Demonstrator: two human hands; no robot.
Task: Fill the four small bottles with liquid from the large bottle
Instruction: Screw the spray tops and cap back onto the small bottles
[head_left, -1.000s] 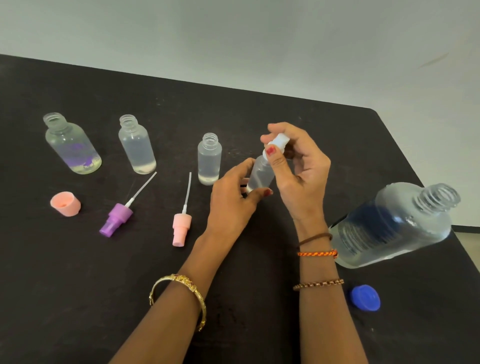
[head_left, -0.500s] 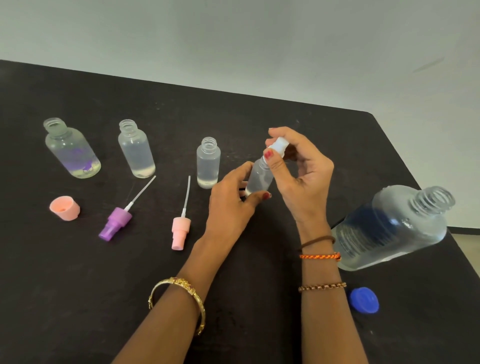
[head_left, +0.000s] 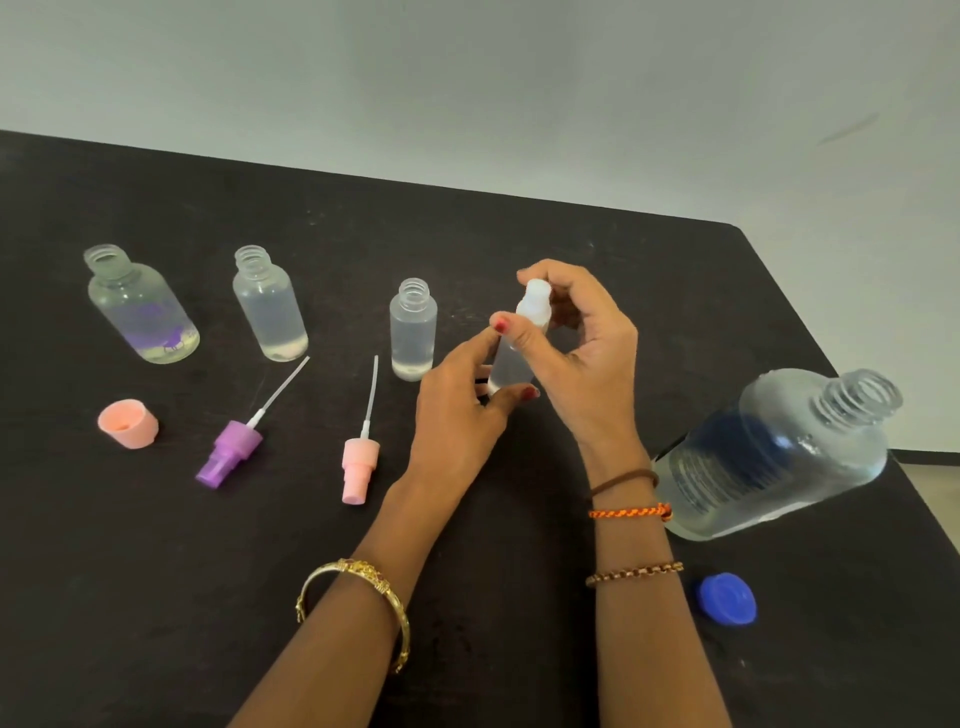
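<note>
Three small clear bottles stand uncapped on the black table (head_left: 156, 597): a wide one with purple print (head_left: 140, 306) at far left, a second (head_left: 269, 306) beside it, a third (head_left: 413, 330) near the middle. My left hand (head_left: 462, 410) grips the base of the fourth small bottle (head_left: 511, 364), which stands on the table. My right hand (head_left: 576, 338) pinches its white spray top (head_left: 535, 299). The large clear bottle (head_left: 779, 452) stands uncapped at the right.
A peach cap (head_left: 128, 422), a purple spray pump (head_left: 231, 452) and a pink spray pump (head_left: 358, 465) lie in front of the small bottles. A blue cap (head_left: 727, 598) lies below the large bottle. The table's right edge runs close past the large bottle.
The hands and the small bottle stay in the same place. My right fingers have shifted slightly round the white top. The camera has tilted up a little.
</note>
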